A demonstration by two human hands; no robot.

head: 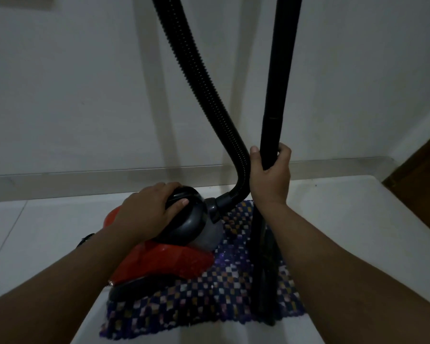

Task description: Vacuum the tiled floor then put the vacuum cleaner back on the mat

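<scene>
The vacuum cleaner (159, 254) sits on the mat (209, 294), centre frame. Left hand (147, 209) grips its handle; right hand (269, 177) wraps the wand (276, 108). Better lower the wand slowly, hose (209, 83) untwisted.

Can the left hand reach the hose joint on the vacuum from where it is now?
Probably yes. The left hand rests on the dark handle, and the hose joint sits just beside it with nothing between them.
</scene>
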